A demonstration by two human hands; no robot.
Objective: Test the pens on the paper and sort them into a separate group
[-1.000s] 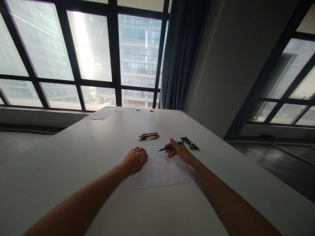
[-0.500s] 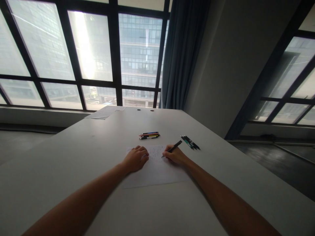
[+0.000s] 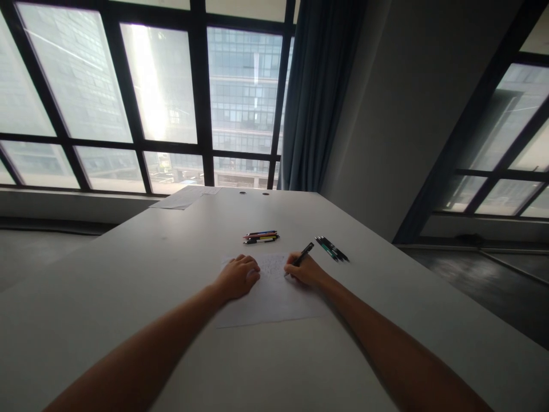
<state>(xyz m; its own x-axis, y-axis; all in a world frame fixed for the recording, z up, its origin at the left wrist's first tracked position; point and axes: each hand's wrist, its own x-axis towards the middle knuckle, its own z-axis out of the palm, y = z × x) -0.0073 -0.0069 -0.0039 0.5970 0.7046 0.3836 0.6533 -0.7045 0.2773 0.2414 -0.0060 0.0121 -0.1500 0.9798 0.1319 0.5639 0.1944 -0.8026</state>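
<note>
A sheet of white paper (image 3: 274, 306) lies on the white table before me, with small dark marks of writing on its upper part. My right hand (image 3: 303, 270) rests on the sheet's right side, fingers pinched round a black pen (image 3: 305, 252). The pen leans up to the right, its tip at or close to the paper beside the marks. On the left part of the sheet, my left hand (image 3: 237, 277) lies flat with its fingers a little bent, holding nothing.
Beyond the paper lies a small bunch of coloured pens (image 3: 261, 237). More pens, black and green (image 3: 331, 249), lie right of it. Further sheets (image 3: 182, 198) are at the table's (image 3: 274, 366) far left edge, near the windows. A blue curtain (image 3: 315, 103) hangs behind.
The pen in my right hand has tilted more upright, and its tip has shifted slightly to the right. My left hand stays in place on the paper.
</note>
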